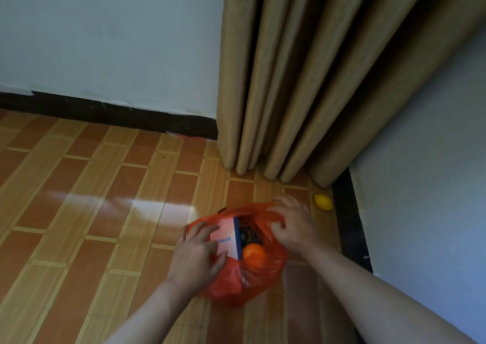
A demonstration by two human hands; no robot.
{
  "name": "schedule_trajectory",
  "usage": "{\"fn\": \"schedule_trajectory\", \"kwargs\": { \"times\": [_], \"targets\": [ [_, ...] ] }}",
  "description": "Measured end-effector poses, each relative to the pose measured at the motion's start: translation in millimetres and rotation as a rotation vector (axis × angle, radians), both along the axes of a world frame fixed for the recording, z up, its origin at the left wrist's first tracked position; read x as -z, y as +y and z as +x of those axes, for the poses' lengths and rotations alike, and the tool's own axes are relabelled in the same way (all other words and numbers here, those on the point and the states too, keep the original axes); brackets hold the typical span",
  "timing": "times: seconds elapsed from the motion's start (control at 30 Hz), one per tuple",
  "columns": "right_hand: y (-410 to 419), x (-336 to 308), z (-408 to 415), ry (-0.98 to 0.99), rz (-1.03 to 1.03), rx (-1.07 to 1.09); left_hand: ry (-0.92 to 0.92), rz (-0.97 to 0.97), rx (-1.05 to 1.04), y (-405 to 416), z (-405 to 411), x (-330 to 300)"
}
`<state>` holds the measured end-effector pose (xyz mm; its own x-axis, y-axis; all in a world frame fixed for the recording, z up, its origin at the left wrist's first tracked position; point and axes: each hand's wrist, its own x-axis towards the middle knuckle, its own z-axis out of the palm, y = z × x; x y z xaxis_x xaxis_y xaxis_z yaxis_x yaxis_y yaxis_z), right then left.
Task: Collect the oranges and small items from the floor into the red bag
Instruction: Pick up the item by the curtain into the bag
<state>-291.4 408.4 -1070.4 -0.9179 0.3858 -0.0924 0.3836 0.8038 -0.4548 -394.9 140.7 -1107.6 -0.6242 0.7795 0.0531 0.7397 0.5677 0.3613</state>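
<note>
The red plastic bag (244, 280) lies open on the tiled floor. Inside it I see a white box with blue lettering (228, 238), a dark packet (249, 234) and an orange (254, 255). My left hand (196, 254) grips the bag's left rim, its fingers curled over the white box. On the right rim my right hand (292, 225) holds the plastic with bent fingers. A yellow lemon (323, 202) lies on the floor to the right of the bag, apart from both hands.
A tan curtain (302, 80) hangs to the floor just behind the bag. A black skirting (351, 225) and a pale wall run close on the right. Glossy tiled floor (92, 212) stretches to the left.
</note>
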Motion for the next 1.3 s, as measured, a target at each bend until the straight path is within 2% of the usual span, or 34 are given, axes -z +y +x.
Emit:
{"fn": "schedule_trajectory", "kwargs": {
  "times": [0.07,0.13,0.33,0.5,0.67,0.73,0.83,1.0,1.2,1.3],
  "targets": [
    [-9,-13,-9,0.206,0.078,0.035,0.003,0.026,0.025,10,5,-7],
    [-23,-23,-18,0.263,0.138,0.001,-0.002,0.016,0.031,18,10,-10],
    [-44,15,-13,-0.309,0.275,-0.402,-0.056,-0.315,0.046,26,4,-3],
    [-11,35,-3,-0.577,0.327,-0.418,-0.107,-0.426,0.093,30,-7,6],
    [14,45,4,-0.675,0.284,-0.376,-0.167,-0.505,0.153,27,-11,14],
    [17,48,10,-0.680,0.219,-0.351,-0.214,-0.448,0.123,24,-5,15],
    [18,44,13,-0.589,0.150,-0.303,-0.238,-0.339,0.058,26,6,10],
    [27,30,17,-0.372,0.046,-0.084,-0.166,-0.202,-0.006,33,11,-4],
    [69,37,38,-0.319,0.129,0.173,-0.044,-0.108,-0.018,45,4,-18],
    [91,41,35,-0.389,0.193,0.216,-0.047,-0.091,0.002,51,4,-18]
  ]
}}
